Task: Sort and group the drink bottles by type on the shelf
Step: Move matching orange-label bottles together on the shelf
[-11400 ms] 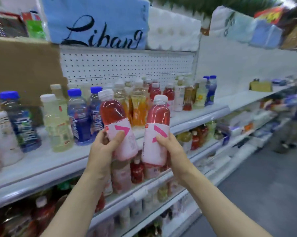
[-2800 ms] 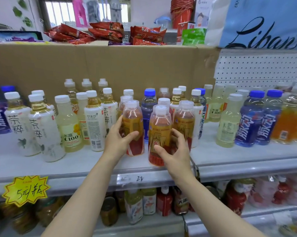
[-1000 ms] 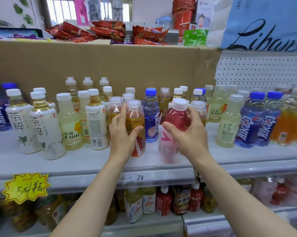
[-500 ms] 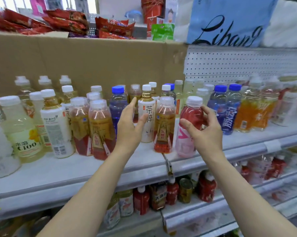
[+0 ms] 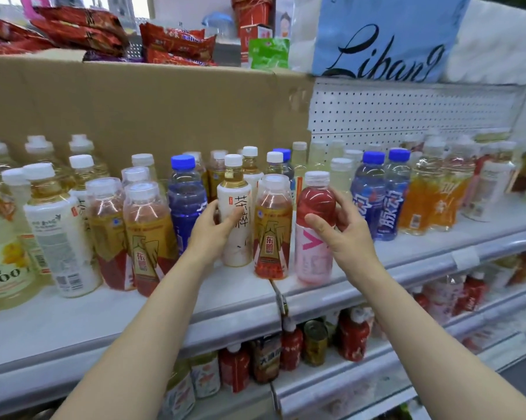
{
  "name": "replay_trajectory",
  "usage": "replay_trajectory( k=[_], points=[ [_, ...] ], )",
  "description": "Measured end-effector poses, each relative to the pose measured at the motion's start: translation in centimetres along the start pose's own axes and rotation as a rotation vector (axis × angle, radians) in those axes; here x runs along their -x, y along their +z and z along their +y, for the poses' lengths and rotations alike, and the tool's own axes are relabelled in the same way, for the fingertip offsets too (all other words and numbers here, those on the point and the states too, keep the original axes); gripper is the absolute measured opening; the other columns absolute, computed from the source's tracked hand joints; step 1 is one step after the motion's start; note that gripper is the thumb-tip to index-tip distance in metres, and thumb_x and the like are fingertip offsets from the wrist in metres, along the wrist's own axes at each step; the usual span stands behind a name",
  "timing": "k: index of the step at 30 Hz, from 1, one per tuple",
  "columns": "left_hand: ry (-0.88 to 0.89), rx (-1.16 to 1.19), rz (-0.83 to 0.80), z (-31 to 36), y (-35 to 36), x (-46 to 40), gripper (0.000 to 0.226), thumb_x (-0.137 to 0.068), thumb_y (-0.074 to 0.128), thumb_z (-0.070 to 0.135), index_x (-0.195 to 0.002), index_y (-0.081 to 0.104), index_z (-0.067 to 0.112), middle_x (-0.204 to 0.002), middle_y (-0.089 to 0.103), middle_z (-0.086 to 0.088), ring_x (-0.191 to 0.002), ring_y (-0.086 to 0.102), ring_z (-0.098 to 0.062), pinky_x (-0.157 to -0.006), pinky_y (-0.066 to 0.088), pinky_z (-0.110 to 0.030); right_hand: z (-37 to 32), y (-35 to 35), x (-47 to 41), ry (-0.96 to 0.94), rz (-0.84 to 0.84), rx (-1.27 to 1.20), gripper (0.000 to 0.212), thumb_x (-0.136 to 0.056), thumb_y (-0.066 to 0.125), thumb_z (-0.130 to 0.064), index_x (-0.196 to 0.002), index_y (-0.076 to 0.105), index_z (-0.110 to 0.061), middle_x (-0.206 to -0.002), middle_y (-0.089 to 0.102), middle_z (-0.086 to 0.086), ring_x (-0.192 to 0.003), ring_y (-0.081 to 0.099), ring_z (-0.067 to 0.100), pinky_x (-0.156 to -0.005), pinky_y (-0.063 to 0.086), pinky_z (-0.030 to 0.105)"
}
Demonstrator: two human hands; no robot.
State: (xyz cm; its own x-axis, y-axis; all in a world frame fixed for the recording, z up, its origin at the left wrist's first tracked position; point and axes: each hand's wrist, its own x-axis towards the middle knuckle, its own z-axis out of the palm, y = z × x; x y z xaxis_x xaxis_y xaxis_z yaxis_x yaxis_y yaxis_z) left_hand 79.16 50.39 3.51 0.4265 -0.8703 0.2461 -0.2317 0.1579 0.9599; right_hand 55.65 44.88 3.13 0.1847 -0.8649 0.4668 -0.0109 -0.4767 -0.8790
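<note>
My right hand [image 5: 342, 234] grips a red drink bottle with a pink label [image 5: 313, 253] that stands on the white shelf [image 5: 361, 268]. My left hand [image 5: 214, 230] curls round a white-labelled tea bottle [image 5: 236, 213] just left of it. Between the two stands an amber bottle with a gold and red label [image 5: 272, 231]. Two more of that amber kind [image 5: 146, 237] stand further left. A blue-capped bottle [image 5: 184, 201] sits behind my left hand, and two blue ones [image 5: 382, 201] are right of my right hand.
Pale yellow and white-labelled bottles [image 5: 55, 234] crowd the shelf's left. Orange drinks [image 5: 428, 195] stand to the right. A cardboard sheet [image 5: 140, 107] and pegboard [image 5: 407, 110] back the shelf. Lower shelves [image 5: 286, 353] hold more bottles and cans.
The view has shifted rightward along the shelf. My left hand has left the amber bottle and closed round the white tea bottle. My right hand keeps its grip on the red bottle.
</note>
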Motion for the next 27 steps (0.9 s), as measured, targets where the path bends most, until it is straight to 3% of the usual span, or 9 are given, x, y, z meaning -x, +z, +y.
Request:
replay_trajectory(
  k=[4, 7, 12, 14, 16, 18, 22, 25, 27],
  points=[
    [0.024, 0.023, 0.022, -0.1, -0.5, 2.3, 0.032, -0.097, 0.063, 0.035, -0.128, 0.058, 0.032, -0.109, 0.065, 0.021, -0.098, 0.059, 0.007, -0.075, 0.047, -0.02, 0.5, 0.5, -0.2, 0.047, 0.003, 0.016, 0.08, -0.068, 0.085, -0.056, -0.136, 0.06, -0.023, -0.121, 0.072, -0.006, -0.113, 0.067, 0.01, -0.103, 0.054, 0.043],
    [0.022, 0.026, 0.036, -0.2, -1.0, 3.2, 0.041, -0.094, 0.069, 0.034, -0.132, 0.053, 0.032, -0.109, 0.063, 0.023, -0.095, 0.057, 0.011, -0.072, 0.044, -0.015, 0.6, 0.8, -0.1, 0.071, 0.007, 0.002, 0.076, -0.067, 0.084, -0.054, -0.133, 0.063, -0.023, -0.119, 0.073, -0.005, -0.111, 0.069, 0.012, -0.101, 0.056, 0.044],
    [0.007, -0.005, -0.062, -1.0, -1.8, 3.6, 0.08, -0.082, 0.081, 0.015, -0.146, 0.037, 0.033, -0.111, 0.057, 0.025, -0.101, 0.055, 0.009, -0.079, 0.047, -0.018, 0.6, 1.1, 0.5, 0.11, -0.056, -0.074, 0.066, -0.076, 0.084, -0.032, -0.135, 0.056, -0.035, -0.122, 0.072, -0.005, -0.11, 0.07, 0.013, -0.097, 0.058, 0.043],
    [0.007, 0.006, -0.056, -1.2, -2.0, 4.1, 0.084, -0.08, 0.083, 0.017, -0.147, 0.036, 0.036, -0.115, 0.058, 0.024, -0.109, 0.056, 0.003, -0.09, 0.051, -0.028, 1.2, 1.2, 1.1, 0.108, -0.115, -0.068, 0.076, -0.079, 0.085, -0.018, -0.14, 0.047, -0.042, -0.125, 0.07, -0.004, -0.113, 0.069, 0.015, -0.093, 0.06, 0.038],
    [0.029, -0.004, -0.009, -1.0, -1.8, 4.8, 0.084, -0.077, 0.085, 0.02, -0.145, 0.038, 0.038, -0.124, 0.06, 0.017, -0.118, 0.058, -0.008, -0.1, 0.051, -0.039, 1.9, 0.8, 1.2, 0.105, -0.153, -0.08, 0.088, -0.079, 0.085, -0.01, -0.15, 0.041, -0.039, -0.126, 0.071, -0.002, -0.114, 0.069, 0.017, -0.092, 0.06, 0.038],
    [0.061, -0.01, 0.046, -0.5, -1.4, 5.9, 0.084, -0.076, 0.086, 0.021, -0.142, 0.04, 0.041, -0.129, 0.062, 0.009, -0.12, 0.06, -0.011, -0.103, 0.051, -0.043, 2.0, 0.0, 1.2, 0.118, -0.161, -0.146, 0.092, -0.076, 0.087, -0.01, -0.151, 0.042, -0.036, -0.124, 0.072, 0.0, -0.112, 0.071, 0.018, -0.093, 0.06, 0.043],
    [0.151, 0.059, 0.117, 2.9, 0.8, 8.2, 0.08, -0.075, 0.085, 0.017, -0.14, 0.045, 0.039, -0.119, 0.067, 0.009, -0.109, 0.064, -0.003, -0.093, 0.054, -0.032, 2.4, -2.2, 1.5, 0.094, -0.126, -0.28, 0.089, -0.065, 0.089, -0.023, -0.143, 0.049, -0.036, -0.121, 0.075, 0.003, -0.112, 0.071, 0.02, -0.096, 0.058, 0.046],
    [0.199, 0.128, 0.087, 6.2, 5.3, 9.4, 0.086, -0.066, 0.085, 0.025, -0.143, 0.046, 0.035, -0.117, 0.071, 0.008, -0.107, 0.068, -0.004, -0.091, 0.055, -0.033, 2.8, -5.6, 1.0, 0.111, -0.111, -0.399, 0.096, -0.062, 0.094, -0.031, -0.147, 0.05, -0.023, -0.12, 0.075, 0.007, -0.11, 0.072, 0.027, -0.093, 0.059, 0.046],
    [0.208, 0.18, 0.062, 7.8, 9.6, 10.2, 0.085, -0.063, 0.082, 0.027, -0.141, 0.047, 0.034, -0.116, 0.073, 0.006, -0.103, 0.07, -0.004, -0.089, 0.058, -0.032, 2.8, -9.3, 0.4, 0.114, -0.113, -0.436, 0.089, -0.066, 0.092, -0.027, -0.146, 0.052, -0.021, -0.119, 0.074, 0.01, -0.107, 0.072, 0.029, -0.087, 0.06, 0.044]
  ],
)
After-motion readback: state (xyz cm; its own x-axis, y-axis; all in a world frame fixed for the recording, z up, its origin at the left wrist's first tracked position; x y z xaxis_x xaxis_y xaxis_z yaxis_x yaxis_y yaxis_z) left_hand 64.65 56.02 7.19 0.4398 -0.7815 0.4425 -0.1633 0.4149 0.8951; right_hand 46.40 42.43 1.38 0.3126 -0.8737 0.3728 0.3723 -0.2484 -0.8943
